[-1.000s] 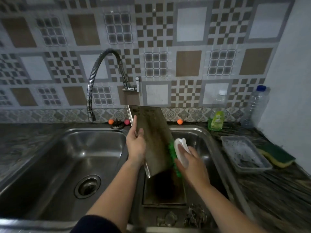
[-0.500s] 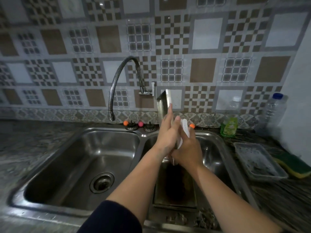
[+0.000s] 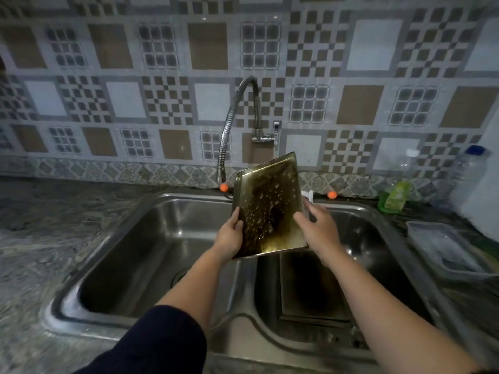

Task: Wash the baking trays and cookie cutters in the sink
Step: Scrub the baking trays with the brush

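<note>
Left hand: the left hand (image 3: 229,240) grips the left edge of the baking tray (image 3: 270,206), thumb laid on the inner face, fingers hidden behind it.
Right hand: the right hand (image 3: 320,230) is at the tray's right edge, fingers curled; a white handle (image 3: 310,196) shows just beyond the fingertips. Whether the hand holds this handle or the tray edge cannot be told.
Baking tray: held between both hands, tilted up on end over the divider of the double sink (image 3: 151,265), inner face toward the camera. The face is dark and stained, covered with droplets.
Second tray: a second tray (image 3: 313,290) lies flat in the right basin, below the right forearm.
Faucet: the flexible faucet (image 3: 237,125) rises from the wall beyond both hands, above the held tray.
Right of the right hand: a green soap bottle (image 3: 394,197), a clear water bottle (image 3: 467,174) and a plastic container (image 3: 445,247) stand on the counter.
Cookie cutters: indistinct, blurred shapes only at the near end of the right basin.
</note>
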The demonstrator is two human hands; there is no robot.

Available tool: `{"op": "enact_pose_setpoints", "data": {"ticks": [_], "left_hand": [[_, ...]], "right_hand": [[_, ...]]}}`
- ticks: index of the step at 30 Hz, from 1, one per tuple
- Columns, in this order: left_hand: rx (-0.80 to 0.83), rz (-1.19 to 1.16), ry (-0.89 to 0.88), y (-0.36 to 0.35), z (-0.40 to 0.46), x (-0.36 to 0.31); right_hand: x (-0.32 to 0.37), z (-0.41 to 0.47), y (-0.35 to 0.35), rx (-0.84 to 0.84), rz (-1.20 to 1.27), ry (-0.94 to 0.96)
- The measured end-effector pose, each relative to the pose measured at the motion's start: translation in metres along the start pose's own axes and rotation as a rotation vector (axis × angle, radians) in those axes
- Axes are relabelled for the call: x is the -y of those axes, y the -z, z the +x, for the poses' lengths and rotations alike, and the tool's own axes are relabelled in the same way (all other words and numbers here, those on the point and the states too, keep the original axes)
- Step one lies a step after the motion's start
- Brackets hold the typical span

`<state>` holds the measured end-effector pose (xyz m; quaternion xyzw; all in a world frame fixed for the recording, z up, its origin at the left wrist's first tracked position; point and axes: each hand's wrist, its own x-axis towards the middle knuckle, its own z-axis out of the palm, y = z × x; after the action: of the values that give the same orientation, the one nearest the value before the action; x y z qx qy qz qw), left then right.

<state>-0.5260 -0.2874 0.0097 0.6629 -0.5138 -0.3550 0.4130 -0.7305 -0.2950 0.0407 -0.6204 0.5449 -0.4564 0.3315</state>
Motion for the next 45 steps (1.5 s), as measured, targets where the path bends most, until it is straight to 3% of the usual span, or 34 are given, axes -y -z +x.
{"op": "enact_pose_setpoints", "data": {"ticks": [6, 12, 16, 21, 28, 36, 39, 45], "left_hand": [[-0.090, -0.162, 0.054, 0.053, 0.004, 0.044], [-0.099, -0.013, 0.117, 0.097, 0.017, 0.112], [-0.019, 0.111, 0.146, 0.100, 0.027, 0.149], [0.112, 0.191, 0.214, 0.098, 0.047, 0.179], [0.163, 0.335, 0.356, 0.095, 0.065, 0.217], [0.241, 0.592, 0.506, 0.080, 0.070, 0.217], [0.235, 0.681, 0.495, 0.077, 0.072, 0.200], [0.196, 0.614, 0.364, 0.059, 0.074, 0.136]], "right_hand": [[0.000, -0.004, -0.057, -0.025, -0.046, -0.092], [-0.015, -0.004, -0.102, 0.031, -0.589, 0.011], [-0.022, 0.000, -0.123, 0.075, -0.798, 0.036], [-0.031, 0.008, -0.134, 0.091, -0.869, 0.021], [-0.036, 0.015, -0.135, 0.077, -0.889, 0.039], [-0.036, 0.017, -0.139, 0.059, -0.929, 0.025], [-0.034, 0.017, -0.141, 0.060, -0.950, 0.025], [-0.031, 0.014, -0.138, 0.088, -0.938, 0.006]]}}
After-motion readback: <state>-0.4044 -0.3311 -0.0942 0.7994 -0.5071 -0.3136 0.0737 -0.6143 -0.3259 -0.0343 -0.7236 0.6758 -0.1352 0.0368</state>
